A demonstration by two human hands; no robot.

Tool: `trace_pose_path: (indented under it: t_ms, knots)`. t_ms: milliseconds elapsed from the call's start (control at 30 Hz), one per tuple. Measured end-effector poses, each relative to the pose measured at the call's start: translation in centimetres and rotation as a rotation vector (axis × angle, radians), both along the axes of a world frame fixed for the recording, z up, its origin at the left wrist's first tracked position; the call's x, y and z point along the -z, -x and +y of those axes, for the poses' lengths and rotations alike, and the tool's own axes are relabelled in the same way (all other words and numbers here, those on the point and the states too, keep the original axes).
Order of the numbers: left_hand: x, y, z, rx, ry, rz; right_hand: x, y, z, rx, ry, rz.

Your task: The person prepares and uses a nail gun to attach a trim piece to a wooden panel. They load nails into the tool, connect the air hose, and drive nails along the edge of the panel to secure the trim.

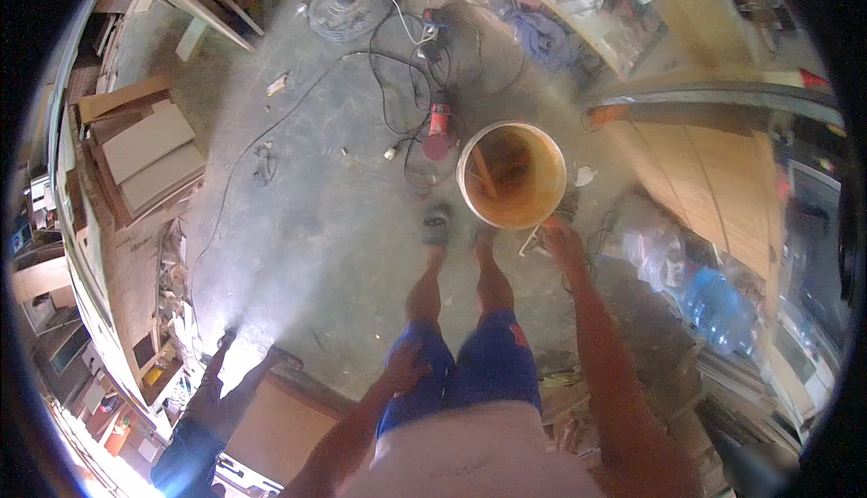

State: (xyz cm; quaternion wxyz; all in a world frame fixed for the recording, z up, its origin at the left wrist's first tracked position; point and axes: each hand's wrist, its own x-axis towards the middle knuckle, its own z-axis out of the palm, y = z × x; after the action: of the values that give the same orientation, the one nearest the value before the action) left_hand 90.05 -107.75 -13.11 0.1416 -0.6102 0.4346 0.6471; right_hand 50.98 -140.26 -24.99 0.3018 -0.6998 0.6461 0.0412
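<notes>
My right hand [564, 243] is closed at the near right rim of a round bucket [467, 193] with a pale rim. Brownish residue coats the bucket's inside, and a flat wooden stick [486, 171] leans in it. Below the rim, beside my fingers, shows a thin white piece [531, 242], perhaps the bucket's handle. My left hand [406, 372] lies against the blue shorts over my left thigh, fingers loosely stretched, holding nothing. Just beyond my feet, left of the bucket, a red power tool [438, 123] with a dark cord rests on the floor.
Cords [379, 57] snake over the dusty floor toward a round-based stand [348, 15]. Boards [149, 159] are stacked at left; a wooden panel [709, 173] and blue water bottles [718, 304] stand at right. Another person's legs [212, 390] show at lower left, by a bright glare.
</notes>
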Motion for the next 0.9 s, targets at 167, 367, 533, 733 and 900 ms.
trace_pose_path:
  t_ms: [167, 367, 533, 733, 900]
  knots:
    - [-0.9, 2.4, -5.5, -0.178, -0.215, -0.138, 22.4, -7.8, -9.7, -0.014, -0.249, -0.154]
    - [3.4, 3.3, -9.6, -0.175, -0.315, -0.228, 41.3, -7.7, -10.7, -0.131, -0.251, 0.1]
    - [3.2, 3.0, -11.5, -0.185, -0.325, -0.223, 43.3, -5.4, -10.7, -0.157, -0.247, 0.167]
    - [3.8, 3.1, -13.1, -0.168, -0.373, -0.246, 43.6, -4.6, -10.5, -0.184, -0.243, 0.179]
    - [3.9, 2.4, -12.7, -0.251, -0.324, -0.242, 44.0, -4.7, -11.2, -0.18, -0.233, 0.182]
